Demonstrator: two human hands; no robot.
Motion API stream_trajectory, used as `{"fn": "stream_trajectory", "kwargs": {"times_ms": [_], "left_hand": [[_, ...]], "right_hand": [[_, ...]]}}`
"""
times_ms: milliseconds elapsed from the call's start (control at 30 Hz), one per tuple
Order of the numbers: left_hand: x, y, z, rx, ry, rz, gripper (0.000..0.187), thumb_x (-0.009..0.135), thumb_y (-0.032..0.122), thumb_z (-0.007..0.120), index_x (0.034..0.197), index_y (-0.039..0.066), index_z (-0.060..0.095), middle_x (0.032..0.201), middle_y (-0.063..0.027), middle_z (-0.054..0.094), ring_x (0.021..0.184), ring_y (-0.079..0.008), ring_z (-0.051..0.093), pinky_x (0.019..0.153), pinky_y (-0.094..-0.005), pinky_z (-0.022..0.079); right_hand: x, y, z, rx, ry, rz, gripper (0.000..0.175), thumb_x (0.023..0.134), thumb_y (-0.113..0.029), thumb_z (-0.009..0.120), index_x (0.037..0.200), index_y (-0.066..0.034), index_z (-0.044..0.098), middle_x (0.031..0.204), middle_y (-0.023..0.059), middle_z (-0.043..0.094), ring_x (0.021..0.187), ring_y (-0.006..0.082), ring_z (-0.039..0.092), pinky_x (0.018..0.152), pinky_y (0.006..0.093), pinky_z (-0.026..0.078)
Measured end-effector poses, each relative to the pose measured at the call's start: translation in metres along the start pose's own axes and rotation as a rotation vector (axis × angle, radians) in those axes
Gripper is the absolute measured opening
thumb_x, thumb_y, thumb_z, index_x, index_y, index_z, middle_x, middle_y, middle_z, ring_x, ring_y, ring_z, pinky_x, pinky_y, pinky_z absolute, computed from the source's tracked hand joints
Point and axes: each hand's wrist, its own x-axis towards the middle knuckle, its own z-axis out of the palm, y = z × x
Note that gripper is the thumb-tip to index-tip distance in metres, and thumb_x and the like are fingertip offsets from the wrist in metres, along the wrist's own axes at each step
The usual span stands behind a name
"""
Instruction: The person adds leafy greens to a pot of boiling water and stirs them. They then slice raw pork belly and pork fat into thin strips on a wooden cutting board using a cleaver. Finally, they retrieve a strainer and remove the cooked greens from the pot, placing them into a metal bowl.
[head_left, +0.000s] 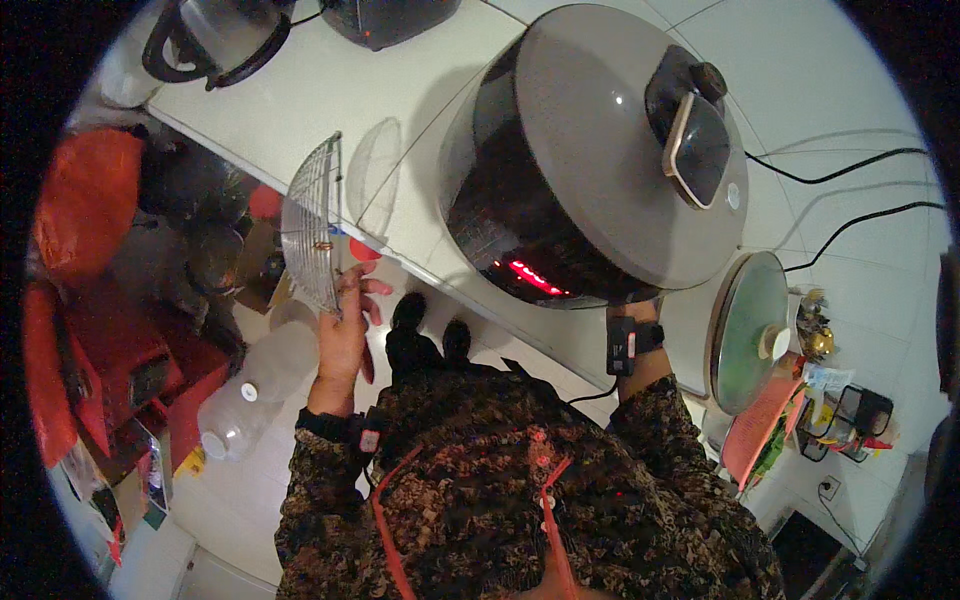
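My left hand (349, 322) grips the lower end of a round wire rack (311, 225), which is seen nearly edge-on and stands upright over the counter's front edge. The rack's shadow falls on the white tiled counter. On the right stands a large electric pressure cooker (592, 165) with a grey lid, a black handle and lit red digits on its dark front. My right hand (637, 309) reaches behind the cooker's near right side; its fingers are hidden, so its hold cannot be seen. A black strap with a small device is around each wrist.
A pan with a glass lid (750, 337) and a pink basket (761, 435) with greens stand right of the cooker. A kettle (225, 37) and a black appliance (390, 19) are at the back left. Plastic bottles (277, 360) and red boxes (112, 360) stand on the floor at left.
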Motion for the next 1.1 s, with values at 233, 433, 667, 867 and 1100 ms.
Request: {"fn": "stream_trajectory", "kwargs": {"times_ms": [233, 433, 667, 867, 1100], "left_hand": [[0.034, 0.039, 0.044, 0.197, -0.14, 0.109, 0.051, 0.104, 0.041, 0.034, 0.137, 0.006, 0.047, 0.134, -0.005, 0.053, 0.096, -0.011, 0.057, 0.065, -0.0242, 0.043], [0.043, 0.071, 0.064, -0.427, -0.235, -0.106, 0.055, 0.103, 0.043, 0.033, 0.149, 0.012, 0.031, 0.144, -0.0151, 0.041, 0.124, -0.0265, 0.048, 0.071, -0.0309, 0.049], [0.068, 0.066, 0.084, 0.135, -0.129, 0.173, 0.053, 0.104, 0.035, 0.037, 0.149, 0.01, 0.03, 0.139, -0.0134, 0.045, 0.119, -0.0225, 0.051, 0.099, -0.0353, 0.044], [0.058, 0.074, 0.06, 0.16, -0.023, 0.097, 0.061, 0.102, 0.044, 0.041, 0.144, 0.001, 0.037, 0.14, -0.0121, 0.044, 0.123, -0.0243, 0.049, 0.098, -0.034, 0.041], [0.087, 0.097, 0.053, 0.065, -0.017, 0.142, 0.053, 0.102, 0.038, 0.041, 0.135, -0.003, 0.043, 0.133, -0.0143, 0.05, 0.121, -0.0231, 0.049, 0.103, -0.0378, 0.039]], "right_hand": [[0.011, -0.003, 0.008, 0.044, 0.013, 0.007, 0.055, 0.095, -0.047, 0.049, 0.136, -0.0097, 0.048, 0.138, 0.0105, 0.049, 0.126, 0.03, 0.045, 0.109, 0.0475, 0.034], [0.019, -0.002, 0.017, 0.092, 0.045, 0.024, 0.056, 0.094, -0.048, 0.049, 0.135, -0.0096, 0.048, 0.137, 0.0106, 0.05, 0.126, 0.0298, 0.045, 0.109, 0.0473, 0.034], [0.036, 0.004, 0.024, 0.169, 0.104, 0.103, 0.056, 0.094, -0.048, 0.051, 0.134, -0.0094, 0.049, 0.136, 0.0106, 0.051, 0.125, 0.0296, 0.045, 0.109, 0.0471, 0.034], [0.03, 0.013, 0.067, 0.228, 0.109, 0.154, 0.057, 0.093, -0.049, 0.051, 0.134, -0.0093, 0.049, 0.135, 0.0107, 0.051, 0.125, 0.0295, 0.045, 0.109, 0.0469, 0.034], [0.013, 0.0, 0.134, 0.247, 0.073, 0.036, 0.055, 0.093, -0.052, 0.051, 0.129, -0.0092, 0.054, 0.131, 0.0094, 0.056, 0.118, 0.03, 0.052, 0.104, 0.0469, 0.039]]}}
